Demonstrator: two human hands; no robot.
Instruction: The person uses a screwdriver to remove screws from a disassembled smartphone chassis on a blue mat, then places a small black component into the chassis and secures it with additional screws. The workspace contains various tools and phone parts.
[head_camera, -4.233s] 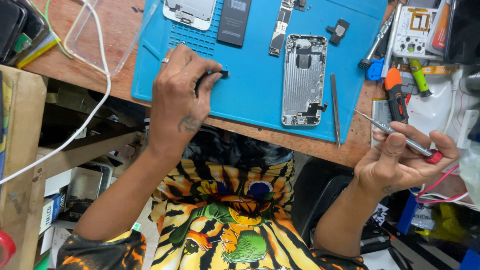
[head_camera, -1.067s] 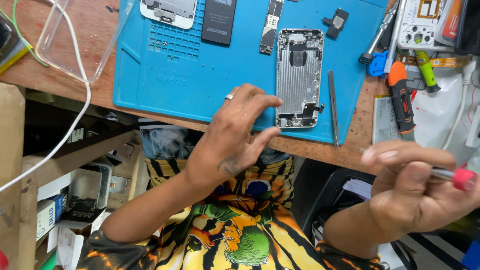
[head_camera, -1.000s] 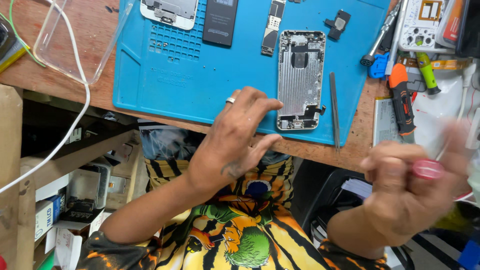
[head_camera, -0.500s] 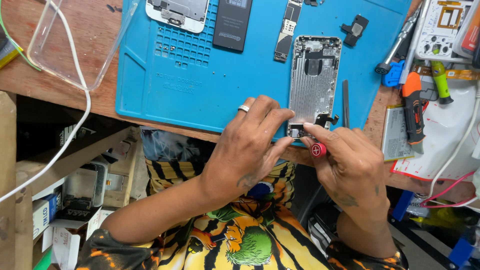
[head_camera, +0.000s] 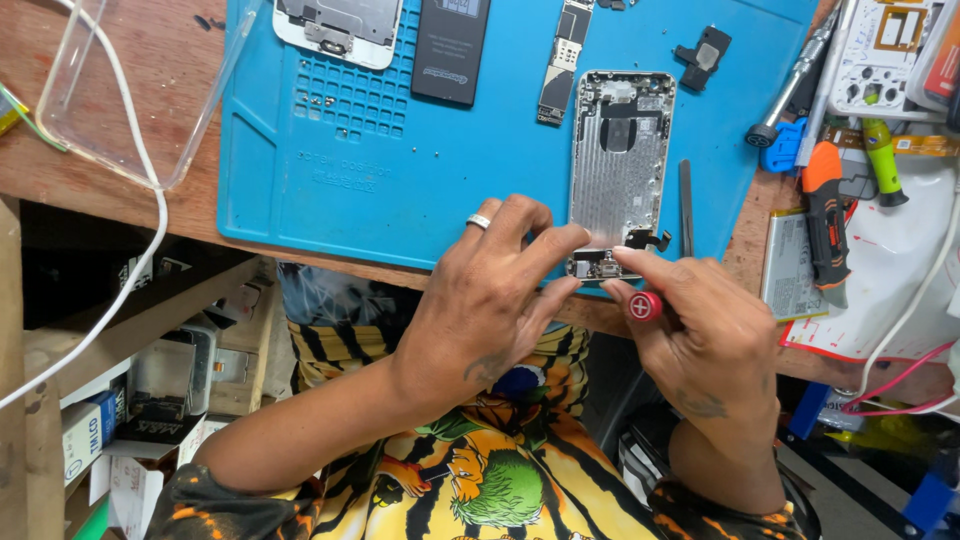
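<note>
On the blue mat (head_camera: 400, 190), left hand (head_camera: 490, 300) steadies the phone housing (head_camera: 618, 160); right hand (head_camera: 705, 330) grips a screwdriver (head_camera: 644, 305).

- The left hand (head_camera: 490, 300) has left the small part at the mat's near edge, toward 9 o'clock, and now rests its fingertips on the near end of the phone shell (head_camera: 618, 170).
- The right hand (head_camera: 705, 330) has come in from off the worktop at 4 o'clock, bringing the red-capped screwdriver (head_camera: 644, 305) to the shell's near end.
- Both hands now meet there.
</note>
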